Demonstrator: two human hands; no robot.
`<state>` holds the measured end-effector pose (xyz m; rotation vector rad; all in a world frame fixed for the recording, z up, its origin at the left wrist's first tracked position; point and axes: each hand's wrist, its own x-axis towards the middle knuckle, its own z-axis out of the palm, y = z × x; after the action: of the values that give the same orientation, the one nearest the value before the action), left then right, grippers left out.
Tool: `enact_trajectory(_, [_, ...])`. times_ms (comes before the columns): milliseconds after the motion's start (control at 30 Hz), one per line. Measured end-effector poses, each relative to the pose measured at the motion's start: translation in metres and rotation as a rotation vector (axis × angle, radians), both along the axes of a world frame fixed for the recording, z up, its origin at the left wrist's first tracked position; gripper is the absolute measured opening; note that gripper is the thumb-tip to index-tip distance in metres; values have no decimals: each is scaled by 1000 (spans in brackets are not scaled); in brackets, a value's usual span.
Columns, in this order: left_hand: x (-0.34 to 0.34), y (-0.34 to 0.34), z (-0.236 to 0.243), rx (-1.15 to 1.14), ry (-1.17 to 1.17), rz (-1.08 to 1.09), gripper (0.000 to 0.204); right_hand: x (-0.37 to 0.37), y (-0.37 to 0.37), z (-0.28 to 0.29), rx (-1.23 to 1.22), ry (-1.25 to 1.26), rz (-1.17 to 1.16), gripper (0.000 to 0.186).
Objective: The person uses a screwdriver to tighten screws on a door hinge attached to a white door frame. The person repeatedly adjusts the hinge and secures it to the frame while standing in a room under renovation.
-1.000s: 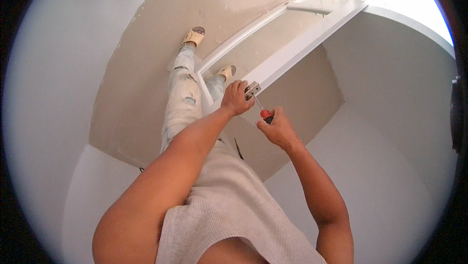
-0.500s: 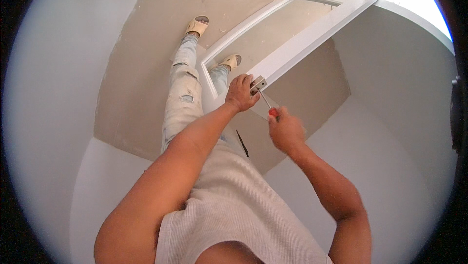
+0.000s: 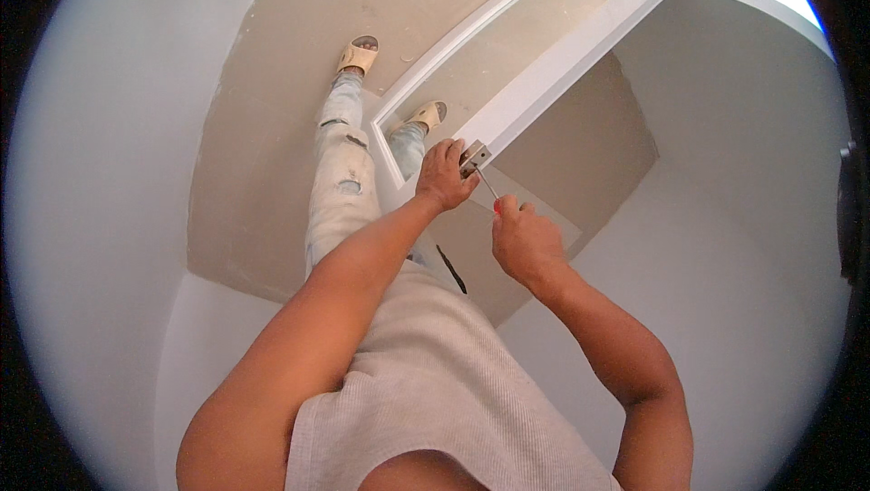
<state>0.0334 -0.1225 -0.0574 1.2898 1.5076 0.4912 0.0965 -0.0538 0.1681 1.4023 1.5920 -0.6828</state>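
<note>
A small silvery metal bracket (image 3: 478, 155) with holes sits at the near end of a white framed glass panel (image 3: 530, 97). The fingers of my left hand (image 3: 441, 179) are closed over the bracket, pressing against the frame beside it. In my right hand (image 3: 527, 239) is a screwdriver (image 3: 488, 184); its red handle is mostly hidden by my closed fingers. The thin shaft slants up and left, with its tip at the bracket. Whether the tip sits in a screw cannot be made out.
Below is a dusty beige floor (image 3: 263, 174) with my sandalled feet, one seen through the panel's glass. White walls (image 3: 100, 192) rise at left and right (image 3: 689, 255). A dark object (image 3: 848, 210) stands at the far right rim. Bright light enters top right.
My right hand has shifted slightly left and turned, hiding more of the red handle. My left hand stays at the bracket. The view has shifted a little.
</note>
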Motion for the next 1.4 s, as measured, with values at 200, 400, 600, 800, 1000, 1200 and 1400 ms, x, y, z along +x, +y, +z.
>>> enact_trajectory(200, [-1,0,2,7,12,-8,70,35,28,-6,-156,146,-1506,25])
enact_trajectory(400, [-1,1,0,60,10,-78,68,35,17,1,-123,289,-1574,29])
enact_trajectory(600, [-11,3,-18,86,15,-178,68,71,-65,14,298,502,-1163,37])
enact_trajectory(800, [-17,35,1,-52,45,-322,59,134,-232,-56,434,300,-1567,45])
enact_trajectory(1000, [-16,54,19,-73,221,-499,52,132,-362,-108,254,219,-2121,24])
enact_trajectory(1200, [-26,60,11,-418,44,-405,33,90,-423,-139,145,204,-2392,26])
enact_trajectory(1400, [-28,63,-21,-694,-151,-142,26,81,-414,-180,286,387,-2439,29])
